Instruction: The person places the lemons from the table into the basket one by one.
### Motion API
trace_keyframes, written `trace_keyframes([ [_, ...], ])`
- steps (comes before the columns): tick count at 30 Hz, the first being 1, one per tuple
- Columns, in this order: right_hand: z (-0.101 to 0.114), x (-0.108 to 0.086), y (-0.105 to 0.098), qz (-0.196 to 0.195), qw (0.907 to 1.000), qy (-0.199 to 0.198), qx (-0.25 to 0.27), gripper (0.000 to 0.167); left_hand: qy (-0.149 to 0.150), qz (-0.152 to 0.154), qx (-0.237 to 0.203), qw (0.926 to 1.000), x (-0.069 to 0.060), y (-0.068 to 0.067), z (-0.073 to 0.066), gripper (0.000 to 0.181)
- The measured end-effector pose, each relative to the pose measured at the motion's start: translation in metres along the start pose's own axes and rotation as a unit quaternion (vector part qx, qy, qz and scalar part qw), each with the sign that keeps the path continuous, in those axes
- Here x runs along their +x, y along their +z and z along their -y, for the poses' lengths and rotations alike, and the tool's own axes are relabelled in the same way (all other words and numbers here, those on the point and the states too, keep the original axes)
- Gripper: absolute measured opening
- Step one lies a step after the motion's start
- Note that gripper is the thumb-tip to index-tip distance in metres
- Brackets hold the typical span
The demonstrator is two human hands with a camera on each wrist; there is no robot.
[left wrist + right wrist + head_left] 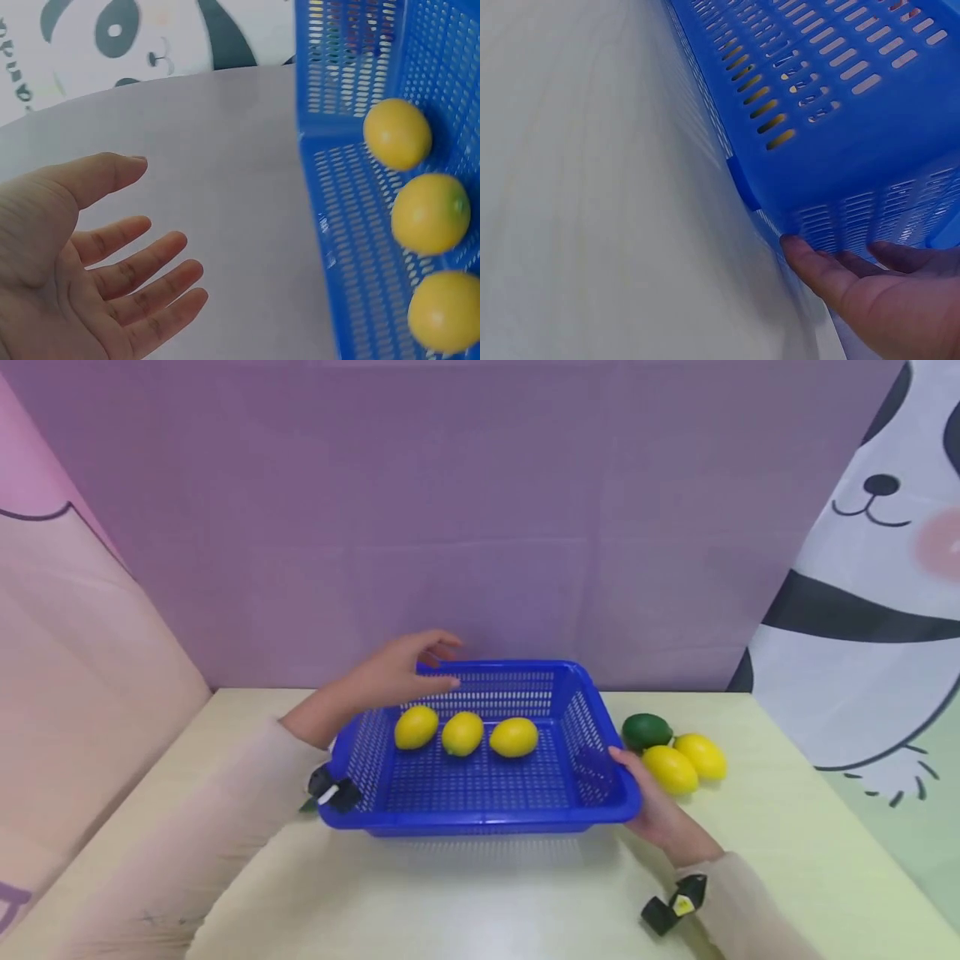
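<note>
The head view shows one blue basket [483, 817] over a pale table [480, 910], with three yellow lemons [462, 733] in a row inside it; whether its base touches the table I cannot tell. Two hands are at it: the left hand [401, 670] hangs around the basket's far left corner, fingers loosely spread and holding nothing, while the right hand [652, 806] grips the basket's right side. Just right of the basket lie one dark green fruit [647, 731] and two loose lemons [670, 770], five lemons in all. A bit of one green thing [308, 806] shows left of the basket, mostly hidden by the sleeve. Behind the basket hangs one purple cloth [480, 527], and one panda figure [877, 568] is to its right. In the left wrist view the left hand is relaxed and empty, apart from the basket, whose three lemons show again. In the right wrist view the right hand's fingers touch the basket's outer side; yellow shows through its slots, too hidden to count.
</note>
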State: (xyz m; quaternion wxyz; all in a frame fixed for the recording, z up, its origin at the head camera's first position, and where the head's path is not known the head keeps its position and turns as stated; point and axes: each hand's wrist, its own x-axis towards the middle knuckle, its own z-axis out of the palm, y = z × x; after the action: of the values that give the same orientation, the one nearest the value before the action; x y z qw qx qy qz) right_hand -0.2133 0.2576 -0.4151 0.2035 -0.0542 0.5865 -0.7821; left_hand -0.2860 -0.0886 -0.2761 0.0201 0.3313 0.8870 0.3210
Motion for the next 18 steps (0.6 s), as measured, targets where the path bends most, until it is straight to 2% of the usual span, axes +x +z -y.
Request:
trace_keyframes([
  [7,-0.003,0.002,0.0,-0.013,0.9999,0.0,-0.01,0.07,-0.033,-0.047,0.009,0.9983,-0.043,-0.016,0.018,0.051],
  [12,-0.002,0.002,-0.003,-0.003,0.9999,-0.006,0.009,0.068,-0.046,-0.065,0.023,0.9966,-0.063,-0.016,0.034,0.046],
  [18,-0.001,0.002,-0.004,0.024,0.9993,-0.005,0.027,0.06,-0.07,-0.069,0.013,0.9951,-0.088,-0.013,0.058,0.046],
])
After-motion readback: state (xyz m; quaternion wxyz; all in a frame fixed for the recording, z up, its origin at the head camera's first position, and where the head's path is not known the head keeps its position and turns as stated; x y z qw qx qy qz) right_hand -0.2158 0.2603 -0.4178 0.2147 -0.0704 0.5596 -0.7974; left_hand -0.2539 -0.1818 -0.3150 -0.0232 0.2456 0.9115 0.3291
